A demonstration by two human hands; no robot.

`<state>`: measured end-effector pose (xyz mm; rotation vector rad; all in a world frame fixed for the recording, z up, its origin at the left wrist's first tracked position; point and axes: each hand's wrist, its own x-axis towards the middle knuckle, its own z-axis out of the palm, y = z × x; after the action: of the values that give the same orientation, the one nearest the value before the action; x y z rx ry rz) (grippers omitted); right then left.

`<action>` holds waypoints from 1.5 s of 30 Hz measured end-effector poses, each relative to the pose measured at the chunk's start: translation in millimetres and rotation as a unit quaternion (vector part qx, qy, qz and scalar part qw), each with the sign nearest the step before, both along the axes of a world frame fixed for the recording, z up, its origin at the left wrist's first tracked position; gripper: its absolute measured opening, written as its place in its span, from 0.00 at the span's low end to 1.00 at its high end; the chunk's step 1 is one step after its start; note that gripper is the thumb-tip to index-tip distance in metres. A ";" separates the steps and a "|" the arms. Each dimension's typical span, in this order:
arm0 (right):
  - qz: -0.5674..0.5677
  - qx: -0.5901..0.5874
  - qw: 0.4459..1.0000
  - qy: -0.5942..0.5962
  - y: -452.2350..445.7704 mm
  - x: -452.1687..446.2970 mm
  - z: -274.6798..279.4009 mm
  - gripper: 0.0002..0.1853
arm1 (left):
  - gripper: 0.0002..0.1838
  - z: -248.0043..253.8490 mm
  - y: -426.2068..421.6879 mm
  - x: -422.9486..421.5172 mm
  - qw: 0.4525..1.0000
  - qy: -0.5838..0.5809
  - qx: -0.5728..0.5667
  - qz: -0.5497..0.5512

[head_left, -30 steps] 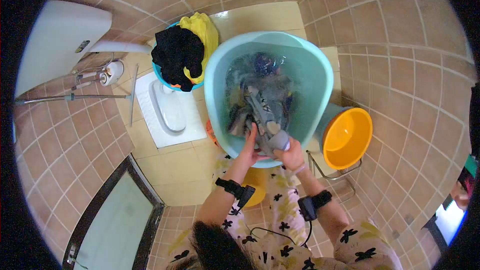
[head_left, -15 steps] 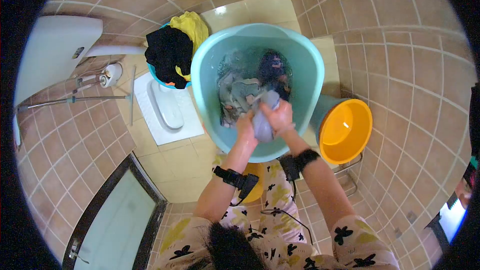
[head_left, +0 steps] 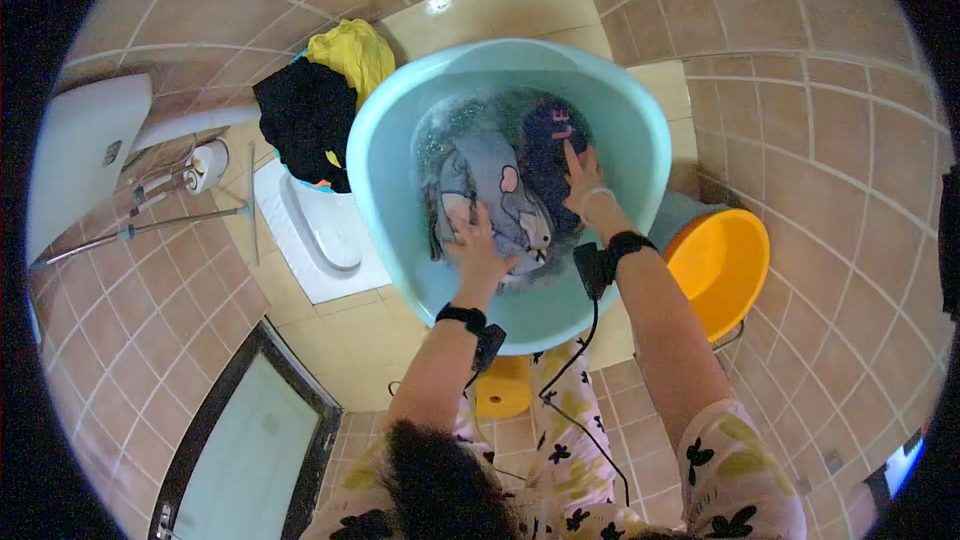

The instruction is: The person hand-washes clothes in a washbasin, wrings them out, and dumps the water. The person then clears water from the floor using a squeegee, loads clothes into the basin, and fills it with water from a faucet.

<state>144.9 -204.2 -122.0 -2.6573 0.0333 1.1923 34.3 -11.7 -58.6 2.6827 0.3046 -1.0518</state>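
Inside a large light-blue tub, wet clothes lie in soapy water. My left hand is open, fingers spread over the lower left part of a grey printed garment. On the tub's right side, my right hand is also open, its fingertips over a dark navy garment with a small pinkish print. The grey garment is spread out between my two hands. Neither hand grips anything. Black straps with small boxes and a cable sit on both wrists.
A squat toilet lies left of the tub. Behind it, black and yellow clothes fill a basin. An orange bucket stands at right, a yellow stool below the tub. A door is at lower left; tiled walls surround.
My hands have let go of the bunched grey garment they were squeezing together. They have moved apart, and the garment now lies spread in the water. The view has shifted slightly.
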 end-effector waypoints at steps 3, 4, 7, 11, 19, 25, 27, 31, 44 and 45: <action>0.115 -0.013 0.993 0.036 26.2 31.6 18.9 0.54 | 0.63 -37.6 -10.2 0.3 0.998 0.036 0.043 -0.027; 0.122 -0.056 0.989 0.056 30.9 29.6 5.6 0.58 | 0.63 -53.6 -12.3 0.0 0.998 0.040 0.043 -0.028; 0.153 -0.132 0.976 0.082 40.4 16.9 -26.1 0.60 | 0.72 -113.0 -10.7 -2.3 0.996 0.069 0.053 -0.037; 0.163 -0.140 0.973 0.080 30.0 -12.8 -94.2 0.52 | 0.61 -153.2 7.5 19.2 0.977 0.194 0.073 -0.050; 0.047 -0.037 0.998 0.002 23.7 -46.4 -104.6 0.35 | 0.24 -193.8 66.4 21.9 0.986 0.029 -0.130 -0.096; -0.370 0.110 0.922 0.029 22.5 -101.4 -40.2 0.14 | 0.32 -135.7 60.7 13.5 0.843 0.028 -0.301 0.444; -0.446 0.212 0.869 0.033 27.0 -117.4 36.8 0.09 | 0.42 -93.0 34.4 -6.7 0.804 0.051 -0.237 0.543; -0.485 0.334 0.805 0.068 19.5 -106.0 203.3 0.10 | 0.48 35.9 4.1 -14.3 0.651 0.247 -0.356 0.623; -0.092 0.305 0.911 -0.260 83.4 -110.0 252.1 0.19 | 0.22 118.3 -16.0 -11.7 0.264 0.232 -0.699 0.623; -0.099 0.277 0.911 -0.288 87.2 -104.3 242.3 0.20 | 0.21 98.6 -10.5 -15.3 0.280 0.212 -0.696 0.626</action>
<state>40.6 -117.0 120.3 -2.3046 -0.1137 0.2567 18.9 -22.2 40.0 0.0640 0.7913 -0.6092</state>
